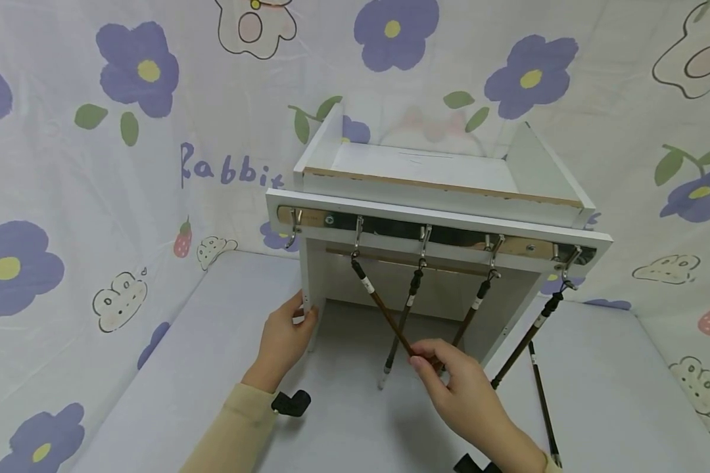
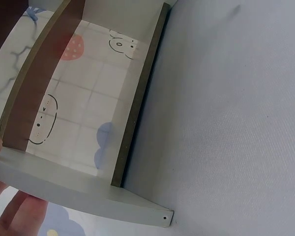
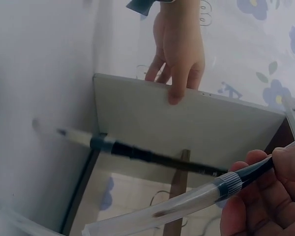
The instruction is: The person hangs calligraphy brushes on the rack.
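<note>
A white shelf rack stands at the middle of the head view, with a row of metal hooks along its front. My left hand holds the rack's left side panel, thumb on one face and fingers on the other. With thumb and fingertips, my right hand pinches a brown calligraphy brush that slants down from the second hook. A clear cap covers its tip in the right wrist view. Other brushes hang from the hooks farther right, including a dark brush behind the held one.
The leftmost hook carries no brush. Another brush lies on the white table, right of the rack. A tray-like top with raised sides crowns the rack. Flower-printed cloth lines the walls behind.
</note>
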`<state>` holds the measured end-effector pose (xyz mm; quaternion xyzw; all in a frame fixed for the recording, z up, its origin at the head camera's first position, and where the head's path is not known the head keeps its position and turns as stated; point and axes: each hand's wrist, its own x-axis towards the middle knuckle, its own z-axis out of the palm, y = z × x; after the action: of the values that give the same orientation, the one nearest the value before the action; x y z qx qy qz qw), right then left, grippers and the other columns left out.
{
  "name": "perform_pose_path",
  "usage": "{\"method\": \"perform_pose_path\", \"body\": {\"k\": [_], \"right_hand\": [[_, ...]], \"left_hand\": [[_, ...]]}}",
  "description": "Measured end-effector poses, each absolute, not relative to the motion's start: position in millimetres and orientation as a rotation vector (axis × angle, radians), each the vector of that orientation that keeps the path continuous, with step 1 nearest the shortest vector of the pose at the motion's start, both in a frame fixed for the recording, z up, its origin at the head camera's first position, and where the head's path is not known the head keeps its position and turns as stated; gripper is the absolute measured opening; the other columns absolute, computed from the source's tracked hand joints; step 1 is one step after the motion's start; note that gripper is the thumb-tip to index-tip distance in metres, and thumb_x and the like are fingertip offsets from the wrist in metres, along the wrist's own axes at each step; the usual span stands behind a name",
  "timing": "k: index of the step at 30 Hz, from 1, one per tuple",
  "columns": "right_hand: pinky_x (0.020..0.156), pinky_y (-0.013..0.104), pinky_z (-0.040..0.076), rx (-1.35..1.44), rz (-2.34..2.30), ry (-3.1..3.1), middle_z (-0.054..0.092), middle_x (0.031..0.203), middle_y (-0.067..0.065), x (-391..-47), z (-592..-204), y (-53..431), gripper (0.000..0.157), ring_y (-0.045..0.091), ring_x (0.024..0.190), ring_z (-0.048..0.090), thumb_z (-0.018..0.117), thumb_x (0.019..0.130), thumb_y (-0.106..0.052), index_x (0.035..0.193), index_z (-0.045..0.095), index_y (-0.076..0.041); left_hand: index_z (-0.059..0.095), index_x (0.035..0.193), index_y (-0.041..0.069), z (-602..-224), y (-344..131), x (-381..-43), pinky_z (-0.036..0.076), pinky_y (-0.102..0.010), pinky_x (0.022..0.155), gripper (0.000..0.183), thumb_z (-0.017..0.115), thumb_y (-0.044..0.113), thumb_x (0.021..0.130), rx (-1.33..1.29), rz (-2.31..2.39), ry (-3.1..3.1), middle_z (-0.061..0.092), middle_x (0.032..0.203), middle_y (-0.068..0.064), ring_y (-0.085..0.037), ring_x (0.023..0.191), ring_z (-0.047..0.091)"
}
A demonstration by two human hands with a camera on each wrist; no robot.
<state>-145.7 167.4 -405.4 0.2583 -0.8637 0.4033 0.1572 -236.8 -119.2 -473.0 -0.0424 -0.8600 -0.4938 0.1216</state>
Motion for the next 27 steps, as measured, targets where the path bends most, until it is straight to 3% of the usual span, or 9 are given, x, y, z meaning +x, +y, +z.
{"method": "perform_pose_path", "body": {"k": [16, 27], "right_hand": [[0.066, 0.024, 0.052, 0.703, 1.200, -2.493, 0.062, 0.089, -0.019, -142.1, -409.7, 165.4, 0.010, 0.002, 0.079, 0.058, 0.064, 0.095, -0.015, 0.103, 0.065, -0.021], [0.064, 0.027, 0.053, 0.808, 1.259, -2.450, 0.065, 0.085, -0.019, -142.6, -411.2, 165.3, 0.017, 0.003, 0.075, 0.060, 0.066, 0.091, -0.003, 0.098, 0.066, -0.019]], "left_hand": [[0.045, 0.146, 0.021, -474.6, -120.0, -237.0, 0.056, -0.041, 0.080, 0.050, 0.056, 0.028, 0.098, -0.114, -1.419, -2.516, 0.057, 0.133, -0.008, -0.027, 0.109, 0.062], [0.046, 0.146, 0.019, -474.3, -119.3, -237.2, 0.056, -0.042, 0.080, 0.050, 0.056, 0.029, 0.098, -0.104, -1.423, -2.516, 0.056, 0.134, -0.008, -0.028, 0.109, 0.062]]}}
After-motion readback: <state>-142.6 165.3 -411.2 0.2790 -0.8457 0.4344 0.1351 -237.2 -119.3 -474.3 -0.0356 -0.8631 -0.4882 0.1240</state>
